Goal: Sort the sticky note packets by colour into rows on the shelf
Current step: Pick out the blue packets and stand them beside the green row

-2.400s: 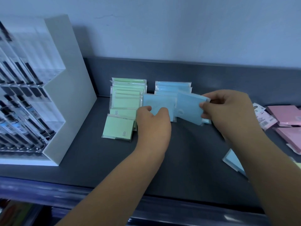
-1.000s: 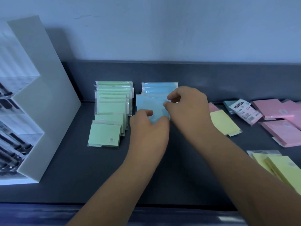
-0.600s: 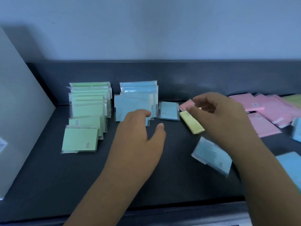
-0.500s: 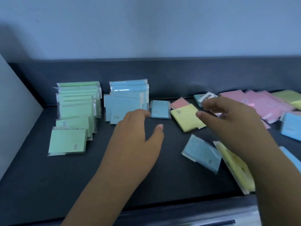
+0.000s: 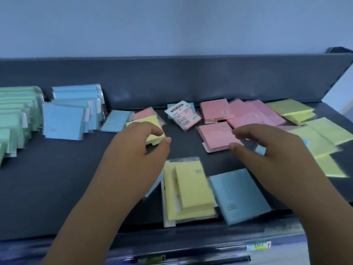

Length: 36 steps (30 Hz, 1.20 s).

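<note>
Two sorted rows: green packets and, beside them, blue packets stand overlapping, well left of my left grip.
Next along: one loose blue packet lies flat between the blue row and my left grip.
Left grip: fingers and thumb apart, loosely curved, holding nothing, above a yellow packet that overlaps a pink one.
Between my grips: a white-labelled packet farther back; nearer me, front yellow packets and a front blue packet lie flat by the shelf edge.
Right grip: apart, empty, thumb tip at the corner of a pink packet; I cannot tell if it touches.
Beyond my right grip: more pink ones behind, then spread yellow packets, blurred.
</note>
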Tool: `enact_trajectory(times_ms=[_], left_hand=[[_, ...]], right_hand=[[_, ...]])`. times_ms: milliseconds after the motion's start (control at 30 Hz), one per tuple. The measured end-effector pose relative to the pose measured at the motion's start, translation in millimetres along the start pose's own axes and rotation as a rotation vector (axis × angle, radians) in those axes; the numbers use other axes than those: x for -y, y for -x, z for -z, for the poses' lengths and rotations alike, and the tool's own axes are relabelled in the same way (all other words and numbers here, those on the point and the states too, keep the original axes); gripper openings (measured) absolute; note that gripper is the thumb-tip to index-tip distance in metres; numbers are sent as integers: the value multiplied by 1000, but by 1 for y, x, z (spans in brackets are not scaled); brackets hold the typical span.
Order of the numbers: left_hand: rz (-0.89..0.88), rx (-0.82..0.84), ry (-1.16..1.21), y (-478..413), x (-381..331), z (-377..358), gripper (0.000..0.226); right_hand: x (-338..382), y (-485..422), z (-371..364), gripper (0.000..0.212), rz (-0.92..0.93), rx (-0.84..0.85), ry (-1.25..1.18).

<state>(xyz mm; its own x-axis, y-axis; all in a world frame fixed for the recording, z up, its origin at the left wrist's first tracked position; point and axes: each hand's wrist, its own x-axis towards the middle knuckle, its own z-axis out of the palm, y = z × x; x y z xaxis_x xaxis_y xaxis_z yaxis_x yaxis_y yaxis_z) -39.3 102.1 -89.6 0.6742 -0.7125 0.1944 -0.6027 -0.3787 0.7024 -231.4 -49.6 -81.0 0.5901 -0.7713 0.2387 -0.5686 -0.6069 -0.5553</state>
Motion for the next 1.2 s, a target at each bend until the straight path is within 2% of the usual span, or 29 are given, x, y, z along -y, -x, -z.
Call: enact_trajectory(times_ms=[133, 233, 367, 533, 733, 800, 867, 967, 1033, 1100, 1200], left_hand=[[33, -21, -40, -17, -32, -17, 14], [10, -87, -178, -53, -64, -36, 18], [103, 33, -406, -114, -78, -64, 34], [280, 134, -490, -157, -68, -88, 39], [363, -6, -472, -157, -60, -105, 62], [331, -37, -464, -151, -65, -104, 63], [220, -84, -450, -145, -73, -100, 55], [-26, -183, -319, -125, -91, -88, 43], [-94, -203, -142, -108, -108, -79, 35], [-35, -164, 177, -90, -128, -71, 27], [244, -40, 699, -67, -151, -65, 24]], right_hand=[[-23, 2, 18, 30, 76, 67, -14], [-41, 1, 34, 32, 123, 108, -34], [-55, 4, 46, 39, 177, 184, -73], [-69, 0, 57, 34, 169, 168, -99], [-63, -20, 51, 31, 225, 162, 72], [-57, -27, 45, 30, 235, 177, 91], [-52, -32, 41, 31, 249, 181, 108], [-47, -38, 40, 36, 267, 174, 88], [-43, -43, 41, 44, 262, 140, 15], [-37, -48, 41, 56, 233, 89, -104], [-27, -53, 38, 66, 172, 53, -335]])
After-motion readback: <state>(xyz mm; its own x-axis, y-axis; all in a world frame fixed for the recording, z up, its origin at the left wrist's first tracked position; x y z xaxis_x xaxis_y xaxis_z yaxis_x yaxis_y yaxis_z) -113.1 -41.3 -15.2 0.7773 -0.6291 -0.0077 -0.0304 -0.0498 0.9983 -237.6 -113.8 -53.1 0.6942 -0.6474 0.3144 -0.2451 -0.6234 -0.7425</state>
